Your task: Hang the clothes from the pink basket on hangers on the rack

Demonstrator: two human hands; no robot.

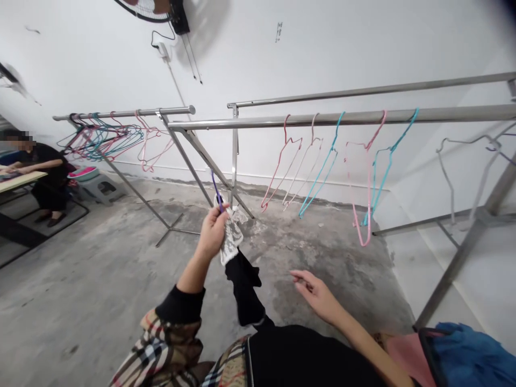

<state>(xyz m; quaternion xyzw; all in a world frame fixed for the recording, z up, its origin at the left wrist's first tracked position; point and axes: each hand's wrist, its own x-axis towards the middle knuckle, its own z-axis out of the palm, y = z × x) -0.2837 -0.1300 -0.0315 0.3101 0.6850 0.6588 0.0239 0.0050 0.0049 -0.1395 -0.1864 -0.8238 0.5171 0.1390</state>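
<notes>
Left hand (212, 231) raised and narrowly closed, fingers wrapped round the stem of a thin purple coated-wire hanger (216, 193), hook end up above the knuckles. Caught in the same grip, a black garment with a white lace panel (233, 236), its dark lower part hanging in front of the body, clear of the stained grey concrete floor (100, 301). Such a high hold probably meant to keep cloth and hanger together and off the ground. Whether the hanger sits inside the garment: impossible to tell from this view. Left forearm angled up and away from the body, black cuff showing beneath a beige tartan sleeve (161, 344).

Right hand (316, 293) empty and wide, lower and to the right of the garment, fingers loosely extended, touching nothing.

Farther ahead and right, a long stainless steel rail (342, 117), with pink and teal coated-wire hangers (320, 172) hooked over it, spaced apart, likely so that each hangs free. Far left, a second steel rail (121, 114), with hangers crowded in a tangled bunch (100, 138). Beyond that, a seated co-worker (46, 174) at a pale table (20, 180). In the near right corner, a blue cloth (467, 355).
</notes>
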